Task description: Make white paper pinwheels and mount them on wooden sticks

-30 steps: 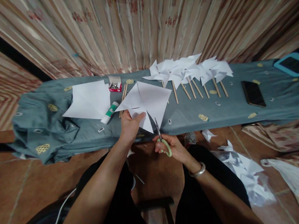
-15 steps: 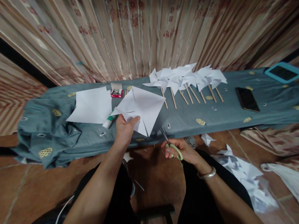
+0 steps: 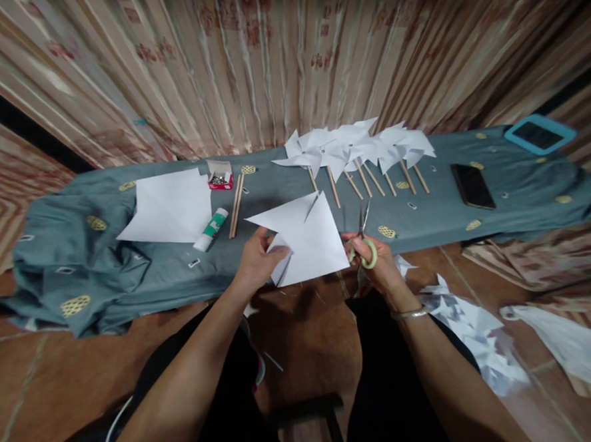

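A: Behind the bench a pleated curtain (image 3: 266, 69) is hung, and the bench top is covered with a grey-green cloth (image 3: 426, 229). Where is the white paper sheet (image 3: 311, 243) held?

B: Over the near edge of the cloth, between the 2 hands. It is pinched at its near left part by the left hand (image 3: 256, 262), with the thumb laid on top.

A: And the right hand (image 3: 384, 265)?

B: The scissors (image 3: 363, 230) are gripped in it, fingers curled about the pale green handles. The blades are slightly parted and are pointed away from the body, towards the far side of the bench, where pinwheels (image 3: 321, 149) are laid in a row.

A: How is the sheet placed against those blades?

B: Just to their left. Its right corner is set close by the fingers of the right hand; whether it is touched cannot be told. The blades are angled up past the right edge, not laid across it.

A: Can a long axis be given?

B: Only for the scissors; the sheet is roughly square. 1 slit is seen at its far corner, and 1 more beside the left thumb.
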The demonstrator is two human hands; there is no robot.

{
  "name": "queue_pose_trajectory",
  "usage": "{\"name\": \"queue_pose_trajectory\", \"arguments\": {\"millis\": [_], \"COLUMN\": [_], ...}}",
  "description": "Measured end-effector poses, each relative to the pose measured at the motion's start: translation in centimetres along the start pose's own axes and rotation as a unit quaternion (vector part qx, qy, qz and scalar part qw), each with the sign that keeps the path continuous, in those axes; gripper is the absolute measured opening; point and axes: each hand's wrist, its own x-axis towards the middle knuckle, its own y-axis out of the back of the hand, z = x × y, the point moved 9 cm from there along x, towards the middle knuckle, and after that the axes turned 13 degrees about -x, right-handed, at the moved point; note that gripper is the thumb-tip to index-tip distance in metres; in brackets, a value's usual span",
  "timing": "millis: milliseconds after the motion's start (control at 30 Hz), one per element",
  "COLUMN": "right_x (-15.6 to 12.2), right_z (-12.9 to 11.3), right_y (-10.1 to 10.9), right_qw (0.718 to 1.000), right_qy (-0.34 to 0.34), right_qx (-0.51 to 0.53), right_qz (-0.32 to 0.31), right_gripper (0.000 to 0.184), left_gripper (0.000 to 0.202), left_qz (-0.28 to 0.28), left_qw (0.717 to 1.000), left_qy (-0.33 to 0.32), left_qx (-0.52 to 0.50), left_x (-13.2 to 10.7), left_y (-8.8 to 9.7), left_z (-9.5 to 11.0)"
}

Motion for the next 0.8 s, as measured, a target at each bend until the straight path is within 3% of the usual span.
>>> {"name": "queue_pose_trajectory", "arguments": {"millis": [233,400,600,800], "right_x": [-0.1,-0.4,0.4,1.3], "right_z": [0.1,0.1,0.3,0.3], "right_y": [-1.9,-3.8,-2.6,-1.5], "right_qw": [0.997,0.989,0.990,0.984], "right_qy": [-0.018,-0.052,-0.051,-0.036], "right_qx": [0.008,0.061,0.115,0.172], "right_qz": [-0.076,-0.124,-0.063,0.024], "right_gripper": [0.044,0.045,0.043,0.041], "left_gripper": [0.048,0.057,0.048,0.041], "left_qz": [-0.042,-0.042,0.006,-0.023], "left_qw": [0.996,0.997,0.996,0.969], "left_qy": [0.028,0.048,0.069,0.106], "left_qx": [0.074,0.052,-0.053,-0.222], "left_x": [-0.5,-0.5,-0.9,-1.6], "left_y": [-0.8,-1.1,-0.9,-3.1], "left_z": [-0.8,-0.7,-0.7,-1.0]}}
